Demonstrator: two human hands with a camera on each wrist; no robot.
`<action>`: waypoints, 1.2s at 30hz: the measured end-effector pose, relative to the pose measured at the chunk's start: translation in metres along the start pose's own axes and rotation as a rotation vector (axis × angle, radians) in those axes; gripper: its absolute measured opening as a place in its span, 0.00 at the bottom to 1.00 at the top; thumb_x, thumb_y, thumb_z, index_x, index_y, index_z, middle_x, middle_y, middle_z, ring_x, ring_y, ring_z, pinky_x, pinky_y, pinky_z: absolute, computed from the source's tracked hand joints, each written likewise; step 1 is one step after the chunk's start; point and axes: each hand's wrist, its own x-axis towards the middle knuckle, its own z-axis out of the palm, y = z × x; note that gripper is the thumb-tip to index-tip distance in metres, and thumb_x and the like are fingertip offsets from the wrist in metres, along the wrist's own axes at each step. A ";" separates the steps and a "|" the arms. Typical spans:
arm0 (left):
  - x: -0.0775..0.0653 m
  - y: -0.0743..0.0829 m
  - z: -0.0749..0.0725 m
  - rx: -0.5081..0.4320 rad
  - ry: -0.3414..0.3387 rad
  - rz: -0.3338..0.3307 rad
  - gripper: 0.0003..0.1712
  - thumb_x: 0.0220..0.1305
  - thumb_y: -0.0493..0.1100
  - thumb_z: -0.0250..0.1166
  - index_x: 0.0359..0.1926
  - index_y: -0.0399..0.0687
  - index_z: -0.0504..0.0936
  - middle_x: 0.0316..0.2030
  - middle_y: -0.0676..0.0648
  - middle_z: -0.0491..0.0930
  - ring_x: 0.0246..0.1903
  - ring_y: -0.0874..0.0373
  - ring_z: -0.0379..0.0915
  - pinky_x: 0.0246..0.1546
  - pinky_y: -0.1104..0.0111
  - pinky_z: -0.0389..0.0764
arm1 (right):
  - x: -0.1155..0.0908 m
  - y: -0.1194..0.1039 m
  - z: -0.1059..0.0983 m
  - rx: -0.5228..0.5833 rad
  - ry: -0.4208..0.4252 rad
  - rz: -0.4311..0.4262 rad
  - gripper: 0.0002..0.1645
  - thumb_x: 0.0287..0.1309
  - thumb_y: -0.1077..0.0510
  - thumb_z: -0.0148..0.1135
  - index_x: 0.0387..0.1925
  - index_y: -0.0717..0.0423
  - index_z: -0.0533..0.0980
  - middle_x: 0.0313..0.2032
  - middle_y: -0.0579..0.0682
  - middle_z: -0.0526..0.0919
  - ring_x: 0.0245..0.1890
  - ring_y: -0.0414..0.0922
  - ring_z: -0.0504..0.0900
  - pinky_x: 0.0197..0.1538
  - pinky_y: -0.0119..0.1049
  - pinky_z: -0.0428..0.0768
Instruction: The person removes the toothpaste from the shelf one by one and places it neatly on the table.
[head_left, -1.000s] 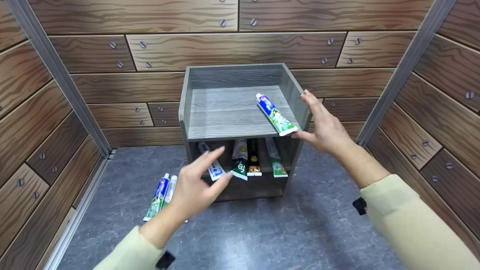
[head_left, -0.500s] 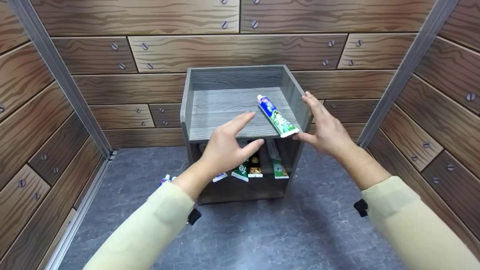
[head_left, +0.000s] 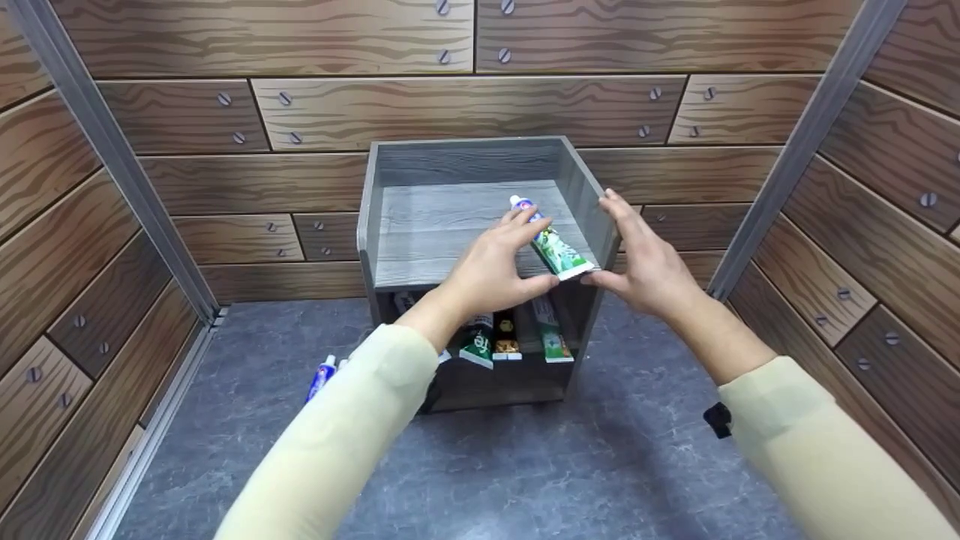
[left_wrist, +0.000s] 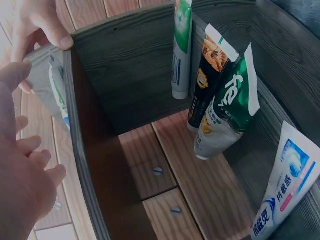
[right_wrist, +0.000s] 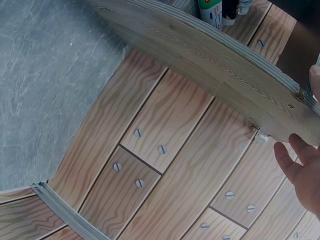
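A blue, white and green toothpaste tube (head_left: 559, 251) lies slanted on the top shelf of a grey wooden cabinet (head_left: 427, 225), cap toward the back. My left hand (head_left: 495, 262) is just left of the tube, its fingers over the cap half and its thumb near the crimped end. The left wrist view shows its fingers spread, with the tube (left_wrist: 57, 87) beyond them. My right hand (head_left: 649, 266) holds the cabinet's right side panel, its thumb at the front corner and its fingers along the outside.
In the lower compartment stand several tubes: a dark green one (head_left: 478, 341), a black and gold one (head_left: 507, 337), a white and green one (head_left: 551, 330) and a white and blue one (left_wrist: 287, 180). A blue tube (head_left: 321, 377) lies on the floor, partly behind my left sleeve.
My left hand has moved up and right from in front of the lower compartment to the tube on the top shelf. My right hand has stayed at the side panel.
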 end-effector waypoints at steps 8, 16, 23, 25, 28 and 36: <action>0.012 -0.006 0.013 0.098 -0.113 -0.039 0.50 0.65 0.61 0.72 0.82 0.51 0.64 0.84 0.44 0.50 0.84 0.45 0.37 0.81 0.50 0.47 | -0.002 0.001 0.002 0.000 -0.011 0.000 0.63 0.54 0.57 0.83 0.81 0.51 0.52 0.84 0.56 0.51 0.71 0.67 0.70 0.66 0.65 0.73; 0.017 -0.008 0.024 0.228 -0.161 -0.017 0.52 0.65 0.63 0.72 0.83 0.54 0.61 0.85 0.45 0.46 0.84 0.44 0.32 0.82 0.52 0.40 | -0.003 0.002 0.002 -0.010 -0.027 0.003 0.63 0.56 0.57 0.82 0.82 0.52 0.51 0.84 0.57 0.50 0.71 0.67 0.69 0.66 0.66 0.72; 0.021 -0.005 0.027 0.340 -0.225 -0.017 0.52 0.69 0.62 0.70 0.85 0.58 0.56 0.85 0.46 0.46 0.84 0.45 0.33 0.82 0.50 0.41 | -0.002 0.002 0.000 -0.013 -0.007 -0.020 0.63 0.54 0.57 0.83 0.81 0.53 0.52 0.83 0.58 0.51 0.72 0.66 0.69 0.66 0.65 0.74; 0.022 -0.005 0.028 0.348 -0.222 -0.025 0.51 0.69 0.60 0.71 0.85 0.58 0.57 0.85 0.46 0.48 0.84 0.45 0.36 0.81 0.50 0.43 | -0.001 0.002 -0.001 -0.011 0.000 -0.028 0.63 0.54 0.57 0.83 0.81 0.53 0.53 0.83 0.59 0.52 0.71 0.66 0.69 0.66 0.65 0.74; 0.022 -0.005 0.028 0.324 -0.188 -0.039 0.49 0.68 0.57 0.73 0.83 0.57 0.61 0.84 0.46 0.52 0.83 0.46 0.40 0.80 0.51 0.51 | 0.000 0.001 -0.001 -0.008 -0.001 -0.024 0.63 0.55 0.55 0.83 0.81 0.52 0.52 0.83 0.59 0.52 0.72 0.66 0.69 0.67 0.65 0.73; 0.016 -0.006 0.029 0.243 -0.070 -0.061 0.43 0.65 0.57 0.76 0.77 0.55 0.71 0.80 0.47 0.63 0.81 0.47 0.52 0.73 0.49 0.69 | 0.000 -0.001 -0.001 -0.012 -0.012 0.006 0.64 0.55 0.51 0.83 0.82 0.51 0.51 0.84 0.57 0.50 0.73 0.66 0.67 0.67 0.66 0.72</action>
